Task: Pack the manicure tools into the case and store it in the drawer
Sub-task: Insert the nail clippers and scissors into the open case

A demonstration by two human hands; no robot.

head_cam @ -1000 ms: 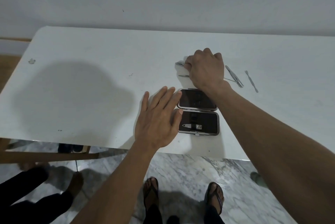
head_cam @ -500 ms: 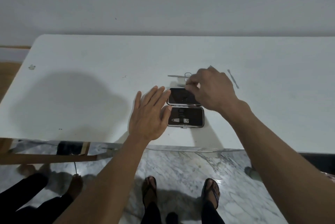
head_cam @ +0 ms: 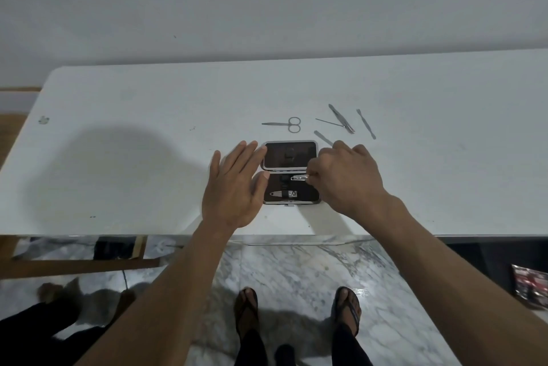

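A dark manicure case [head_cam: 289, 155] lies open flat near the front edge of the white table [head_cam: 133, 158]. Its near half holds a nail clipper [head_cam: 283, 194] under a strap. My right hand [head_cam: 347, 178] pinches a small silver nail clipper [head_cam: 299, 177] over the near half of the case. My left hand [head_cam: 234, 184] rests flat with fingers spread against the case's left side. Small scissors [head_cam: 289, 124], a nail file [head_cam: 323, 137], tweezers [head_cam: 341, 118], a thin pick [head_cam: 327, 121] and a cuticle pusher [head_cam: 366, 124] lie loose behind the case.
The table's front edge runs just below the case, with marble floor [head_cam: 296, 270] and my sandalled feet beneath. A wooden frame [head_cam: 80, 264] stands at lower left. Another person's dark-clothed legs [head_cam: 32, 333] show at bottom left. A packet [head_cam: 530, 285] lies at the right.
My right hand has come back from the loose tools with a small clipper and brought it down over the near half of the case. My left hand stays beside the case.
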